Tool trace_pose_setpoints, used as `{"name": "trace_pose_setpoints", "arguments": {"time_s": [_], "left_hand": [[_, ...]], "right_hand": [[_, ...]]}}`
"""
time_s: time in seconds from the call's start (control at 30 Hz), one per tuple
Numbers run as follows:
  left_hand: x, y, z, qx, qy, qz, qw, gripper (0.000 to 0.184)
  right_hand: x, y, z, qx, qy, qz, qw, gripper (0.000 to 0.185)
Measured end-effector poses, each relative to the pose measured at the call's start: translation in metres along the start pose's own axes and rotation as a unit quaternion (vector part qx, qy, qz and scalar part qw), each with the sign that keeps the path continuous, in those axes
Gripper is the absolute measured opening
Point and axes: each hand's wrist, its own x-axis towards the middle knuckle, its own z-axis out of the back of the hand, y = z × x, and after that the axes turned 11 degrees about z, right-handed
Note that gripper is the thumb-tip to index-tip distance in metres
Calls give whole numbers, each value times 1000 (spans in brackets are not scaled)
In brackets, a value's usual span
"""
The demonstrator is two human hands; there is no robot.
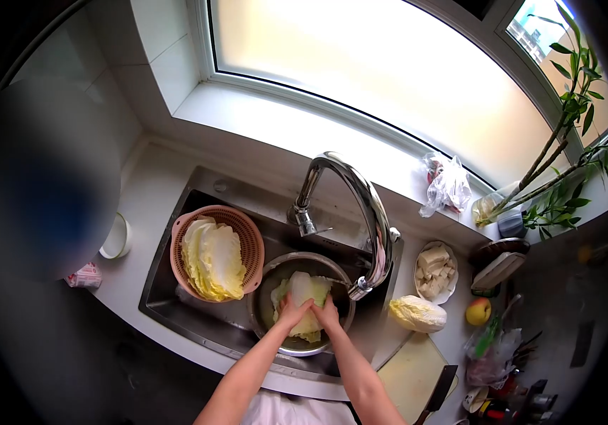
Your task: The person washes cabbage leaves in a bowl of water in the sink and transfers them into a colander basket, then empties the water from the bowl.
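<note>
Both hands are inside a round metal basin (pixel 256 312) that stands in the sink. My left hand (pixel 294 312) grips a napa cabbage leaf (pixel 307 285) from its left side. On the other side of the leaf, my right hand (pixel 326 313) has its fingers closed on it. The two thumbs come close together over the leaf. The chrome faucet (pixel 358 191) arches above, its spout tip just right of the basin. Left of the basin, a pink colander (pixel 253 244) holds a pile of pale yellow cabbage leaves (pixel 213 258).
Right of the sink lie a small napa cabbage (pixel 417 314), a bowl of white chunks (pixel 436 273), an apple (pixel 478 311), and a cutting board (pixel 414 375) with a cleaver (pixel 440 389). Plastic bags (pixel 447 185) and a potted plant (pixel 566 142) occupy the windowsill. A white cup (pixel 117 237) stands left.
</note>
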Motion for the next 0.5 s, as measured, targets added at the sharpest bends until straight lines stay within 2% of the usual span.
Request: {"name": "trace_pose_setpoints", "arguments": {"time_s": [0.03,0.07,0.1,0.13,0.2,0.23,0.3,0.33,0.4,0.43,0.47,0.5], "left_hand": [[-2,-9,15,-106,66,16,992,96],[-8,-19,29,-211,130,32,968,96],[-16,-28,41,-300,192,79,931,90],[-19,-31,47,-380,223,83,894,68],[-14,-18,53,-490,348,139,787,53],[-13,-17,60,-489,347,136,789,53],[-15,-13,72,-525,352,172,755,43],[1,-3,69,-504,285,174,797,45],[19,16,57,-377,112,156,906,52],[34,33,46,-294,41,150,943,62],[24,30,48,-296,39,152,942,62],[10,19,50,-178,-1,125,976,65]], "right_hand": [[-3,20,1,-94,53,4,994,63],[-16,57,3,-139,34,73,987,50],[-28,93,6,-139,51,92,985,50],[-37,119,2,-145,58,73,985,52],[-48,137,-2,-104,-7,130,986,56],[-47,137,-1,-103,-8,132,986,56],[-50,131,7,-36,92,191,977,57],[-50,118,11,-37,91,190,977,57],[-41,76,15,-7,78,144,986,58],[-35,50,17,-13,11,80,997,62],[-31,27,17,-19,-57,14,998,66],[-26,12,15,-12,-77,-67,995,68]]}}
